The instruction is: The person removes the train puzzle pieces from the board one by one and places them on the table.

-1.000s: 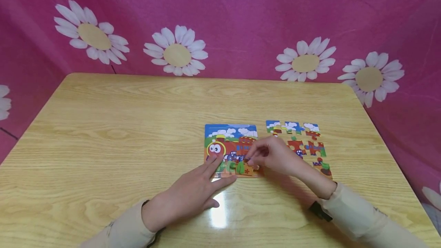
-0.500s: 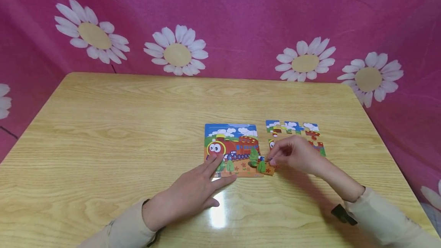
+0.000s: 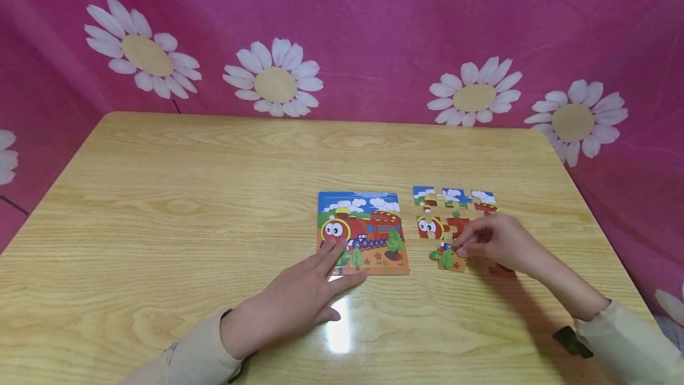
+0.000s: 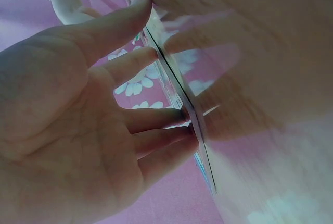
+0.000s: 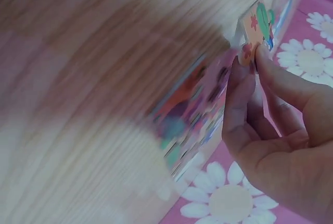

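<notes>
My right hand [image 3: 499, 245] pinches a jigsaw puzzle piece [image 3: 452, 258] between thumb and fingertips, above the near part of the loose pieces. In the right wrist view this puzzle piece [image 5: 256, 30] shows a green tree and red flowers on orange, tilted up from the table. My left hand [image 3: 299, 293] lies with fingers spread, its fingertips on the lower left of the train picture board [image 3: 369, 207]. The left wrist view shows that hand [image 4: 99, 114] from the palm side, fingers straight and tips at the board's edge.
Right of the board, loose puzzle pieces [image 3: 430, 227] lie in spaced rows, partly hidden by the right hand. Both rest on a wooden table [image 3: 187, 195]. A pink cloth with white daisies [image 3: 369, 34] hangs behind the table's far edge.
My right hand has moved right, carrying the puzzle piece from over the train board to the loose pieces. The board's lower right is now uncovered. The left hand has stayed still.
</notes>
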{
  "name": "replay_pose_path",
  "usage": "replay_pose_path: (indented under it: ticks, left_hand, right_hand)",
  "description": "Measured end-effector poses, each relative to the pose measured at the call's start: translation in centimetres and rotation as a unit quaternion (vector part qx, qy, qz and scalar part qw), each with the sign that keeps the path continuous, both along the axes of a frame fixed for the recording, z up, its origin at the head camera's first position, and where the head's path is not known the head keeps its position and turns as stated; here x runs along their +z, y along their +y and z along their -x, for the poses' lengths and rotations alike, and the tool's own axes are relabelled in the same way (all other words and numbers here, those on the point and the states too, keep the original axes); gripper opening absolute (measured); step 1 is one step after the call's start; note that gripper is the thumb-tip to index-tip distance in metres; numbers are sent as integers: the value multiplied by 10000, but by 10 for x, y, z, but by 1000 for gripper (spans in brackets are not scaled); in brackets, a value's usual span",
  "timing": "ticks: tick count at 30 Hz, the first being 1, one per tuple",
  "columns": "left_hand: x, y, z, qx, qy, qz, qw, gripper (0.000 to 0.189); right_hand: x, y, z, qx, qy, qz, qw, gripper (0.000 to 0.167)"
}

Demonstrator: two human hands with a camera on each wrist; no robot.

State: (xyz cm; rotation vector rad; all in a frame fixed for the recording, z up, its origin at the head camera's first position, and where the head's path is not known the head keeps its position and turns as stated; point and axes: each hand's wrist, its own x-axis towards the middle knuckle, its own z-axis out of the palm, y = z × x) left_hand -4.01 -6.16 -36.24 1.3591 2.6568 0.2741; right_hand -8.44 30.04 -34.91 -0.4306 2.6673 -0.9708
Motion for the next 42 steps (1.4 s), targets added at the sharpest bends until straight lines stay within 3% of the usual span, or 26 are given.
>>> replay_pose_path:
  ticks: [7, 20, 26, 30, 33, 39, 42]
  left_hand:
    - [1, 1, 0, 50, -115, -3, 9999, 63]
    - [3, 1, 0, 86, -230, -14, 9997, 61]
    - [2, 1, 1, 142, -331, -205, 9991, 58]
    - [0, 0, 1, 126, -44, -429, 9990, 57]
    - [-1, 0, 2, 95, 153, -536, 9984, 56]
    - [0, -1, 2, 227, -152, -541, 9982, 55]
    - [0, -4, 2, 197, -16, -579, 9981, 56]
  right_hand:
    - [-2, 14, -6, -247, 330, -603, 9973, 8]
    - [-7, 18, -10, -382, 605, -788, 9943, 13]
    - [-4, 13, -10, -231, 771, -633, 9947, 13]
    - [0, 0, -7, -91, 792, -353, 9962, 12]
    - [3, -13, -4, -59, 671, -57, 9977, 12]
    - [5, -45, 4, 125, 404, 272, 9987, 8]
    - [3, -63, 10, 272, 295, 384, 9985, 8]
